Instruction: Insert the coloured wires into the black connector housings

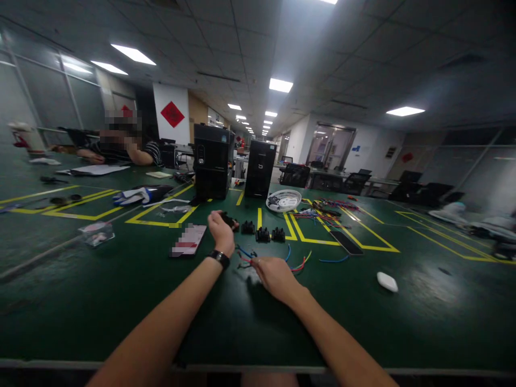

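My left hand [221, 232], with a dark band on its wrist, is closed around a black plastic part [229, 220]. Just right of it stand three similar black plastic parts, a left one [248, 227], a middle one [263, 235] and a right one [278, 234]. Nearer to me, my right hand [278, 277] is closed in a pinch on a small bunch of coloured wires [244, 252]. Blue, red and yellow-green wire ends stick out behind that hand. A loose blue wire [334, 260] lies farther right on the green table [322, 322].
Two black computer towers [212, 161] stand at the back. A white basket [284, 201] sits beside a heap of wires [334, 209]. A phone [188, 240], a dark flat slab [346, 242] and a white case [387, 282] lie around my hands. Another person [129, 148] sits at far left.
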Action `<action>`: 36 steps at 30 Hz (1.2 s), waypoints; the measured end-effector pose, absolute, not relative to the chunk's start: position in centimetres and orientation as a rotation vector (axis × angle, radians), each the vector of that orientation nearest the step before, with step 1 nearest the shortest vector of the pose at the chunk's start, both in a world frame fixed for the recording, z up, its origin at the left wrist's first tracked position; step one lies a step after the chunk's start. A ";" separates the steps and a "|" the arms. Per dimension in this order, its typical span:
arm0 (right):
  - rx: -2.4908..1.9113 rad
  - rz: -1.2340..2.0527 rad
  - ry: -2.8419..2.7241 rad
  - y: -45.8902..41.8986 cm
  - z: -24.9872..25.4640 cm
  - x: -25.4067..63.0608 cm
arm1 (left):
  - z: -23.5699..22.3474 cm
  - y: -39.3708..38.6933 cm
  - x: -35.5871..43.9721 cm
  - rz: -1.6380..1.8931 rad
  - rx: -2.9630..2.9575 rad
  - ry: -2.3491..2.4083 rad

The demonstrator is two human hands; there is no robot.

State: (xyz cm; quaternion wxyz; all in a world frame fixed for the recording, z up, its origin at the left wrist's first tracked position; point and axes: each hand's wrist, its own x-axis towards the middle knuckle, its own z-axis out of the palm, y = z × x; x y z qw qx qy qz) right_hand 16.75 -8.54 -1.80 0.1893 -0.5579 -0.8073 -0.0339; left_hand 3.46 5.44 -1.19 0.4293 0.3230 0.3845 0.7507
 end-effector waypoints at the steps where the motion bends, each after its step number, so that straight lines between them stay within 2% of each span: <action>1: -1.592 -0.083 -2.350 -8.6 -2.2 16.5 | -1.2 6.3 2.7 1.888 0.669 0.957; 4: -1.621 -0.128 -2.340 -8.6 -2.4 16.0 | -1.5 7.3 1.0 1.734 0.603 0.896; 8: -1.519 -0.281 -2.020 -7.9 -1.1 16.0 | -2.2 4.2 2.9 1.497 0.867 0.761; 13: -1.315 -0.141 -2.006 -7.0 -0.6 19.3 | -3.0 0.1 6.6 1.102 1.011 0.593; 18: -1.584 -0.126 -1.862 -6.0 -0.3 24.9 | -4.1 -0.3 7.0 0.972 1.418 0.665; 21: -1.701 0.014 -1.786 -5.0 -0.9 25.6 | -4.4 -0.2 7.4 0.855 1.606 0.629; 29: -1.637 0.098 -1.608 -3.6 -2.3 22.5 | -4.8 -1.2 6.5 0.904 2.186 0.451; 36: -1.416 0.482 -1.612 -4.0 -1.2 23.0 | -3.9 -0.5 7.0 0.951 1.622 0.434</action>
